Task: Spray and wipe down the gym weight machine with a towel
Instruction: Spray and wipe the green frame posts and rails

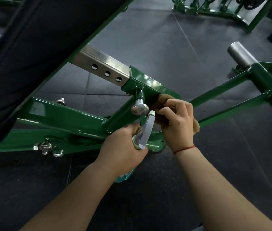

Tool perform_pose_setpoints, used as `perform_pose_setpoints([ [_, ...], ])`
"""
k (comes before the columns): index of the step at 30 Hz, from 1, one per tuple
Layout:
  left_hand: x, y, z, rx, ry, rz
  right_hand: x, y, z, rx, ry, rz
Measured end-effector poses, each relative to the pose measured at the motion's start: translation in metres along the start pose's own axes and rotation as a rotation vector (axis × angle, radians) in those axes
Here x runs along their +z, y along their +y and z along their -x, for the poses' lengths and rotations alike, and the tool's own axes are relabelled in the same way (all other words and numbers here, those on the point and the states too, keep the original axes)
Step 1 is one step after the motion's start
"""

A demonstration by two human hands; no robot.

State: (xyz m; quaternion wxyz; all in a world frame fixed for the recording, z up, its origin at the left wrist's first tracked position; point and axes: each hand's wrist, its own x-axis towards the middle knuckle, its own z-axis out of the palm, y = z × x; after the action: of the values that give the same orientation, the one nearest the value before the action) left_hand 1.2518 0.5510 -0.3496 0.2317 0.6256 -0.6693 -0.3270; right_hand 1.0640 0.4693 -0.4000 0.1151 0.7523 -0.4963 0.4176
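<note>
Centre frame, forearms reaching up from below. Left hand [123,145]: fingers curled round spray bottle [146,130] neck. Right hand [177,122]: fingers bunch brown towel [162,99] against green machine frame [145,79].

2 forearms in view, both bare up to frame edge: left forearm [75,197] & right forearm [215,189]. Left hand [122,144] & right hand [176,124] bare too. 1 thin red string bracelet [184,149] round right wrist, snug vs. skin.
</note>
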Motion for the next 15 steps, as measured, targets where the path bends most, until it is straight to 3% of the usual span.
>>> perform_pose_setpoints([
  [7, 0.005, 0.005, -0.005, -0.019, -0.02, -0.004, -0.017, 0.014, 0.007, 0.281, -0.16, 0.002],
  [10, 0.008, 0.004, -0.006, -0.06, -0.046, -0.01, -0.033, 0.019, -0.005, 0.416, -0.259, -0.104],
  [15, 0.01, -0.003, -0.004, -0.088, -0.139, -0.067, -0.064, 0.016, -0.033, 0.693, -0.588, -0.366],
])
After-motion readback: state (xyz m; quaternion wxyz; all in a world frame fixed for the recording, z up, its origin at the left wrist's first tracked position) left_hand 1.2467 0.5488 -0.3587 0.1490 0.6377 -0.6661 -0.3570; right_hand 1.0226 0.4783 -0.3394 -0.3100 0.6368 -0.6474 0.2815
